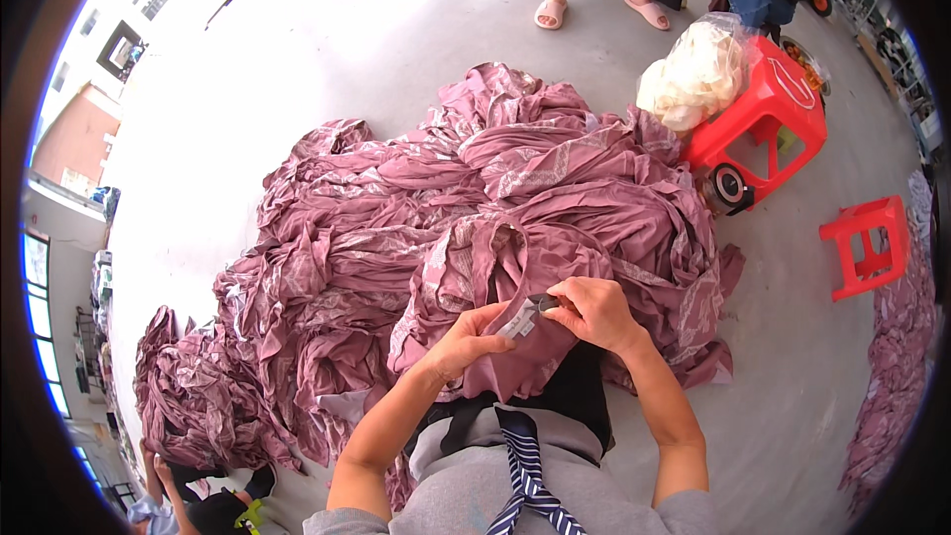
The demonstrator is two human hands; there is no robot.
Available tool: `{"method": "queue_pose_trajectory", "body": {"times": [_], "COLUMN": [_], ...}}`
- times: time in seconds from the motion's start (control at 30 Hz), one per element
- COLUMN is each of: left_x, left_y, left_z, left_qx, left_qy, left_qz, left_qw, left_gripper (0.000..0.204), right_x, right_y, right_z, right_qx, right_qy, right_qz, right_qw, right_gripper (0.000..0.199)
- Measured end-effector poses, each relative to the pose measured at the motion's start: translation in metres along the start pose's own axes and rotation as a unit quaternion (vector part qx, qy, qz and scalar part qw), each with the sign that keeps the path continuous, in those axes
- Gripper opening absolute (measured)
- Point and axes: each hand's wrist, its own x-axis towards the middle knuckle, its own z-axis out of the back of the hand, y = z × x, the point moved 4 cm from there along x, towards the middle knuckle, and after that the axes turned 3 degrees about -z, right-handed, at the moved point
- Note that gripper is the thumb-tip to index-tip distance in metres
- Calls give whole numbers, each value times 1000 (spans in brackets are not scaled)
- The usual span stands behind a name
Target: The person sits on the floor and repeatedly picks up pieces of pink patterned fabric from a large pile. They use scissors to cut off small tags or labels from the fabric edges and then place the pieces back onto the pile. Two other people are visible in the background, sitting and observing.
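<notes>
The person sat on the floor with a mauve garment (515,337) lying over the lap. It was one piece at the near edge of a big heap of mauve patterned garments (436,208) that spread across the grey floor (327,30) in front.

The left hand (466,342) held the cloth from the left side. Its fingers were narrow, and the thumb and the forefinger pinched a small pale label (517,320) that was sewn on the garment. The right hand (591,309) was just beside it, on the right of the label. Its fingers were curled tight around a small dark tool (547,304), and the tip of the tool touched the label. I could not tell which kind of tool it was, because the hand covered most of it.

Behind the heap, on the right, a red plastic toy car (768,124) stood on the floor, and a clear bag of white stuffing (693,74) leaned on it. A red plastic stool (870,243) stood well apart from the car, more to the right. At the far side another person sat with pink slippers (552,12) on the feet. In the lower left corner another person's hand (154,466) touched a smaller pile of the same cloth (188,396).
</notes>
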Motion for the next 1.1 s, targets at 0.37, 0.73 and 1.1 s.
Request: {"method": "queue_pose_trajectory", "body": {"times": [0.37,0.73,1.1], "left_x": [-1,-4,-1], "left_y": [-3,-5,2], "left_z": [-1,-4,-5], "left_qx": [0,-20,-15], "left_qy": [-4,5,13], "left_qz": [11,11,-3], "left_qw": [1000,1000,1000], "left_gripper": [52,63,72], "right_x": [-6,-8,7], "right_y": [-12,-11,-4], "right_z": [-10,-9,-38], "right_qx": [95,180,137], "right_qy": [-4,-114,-99], "right_qz": [-47,-123,-135], "right_qw": [994,969,976], "right_gripper": [24,25,15]}}
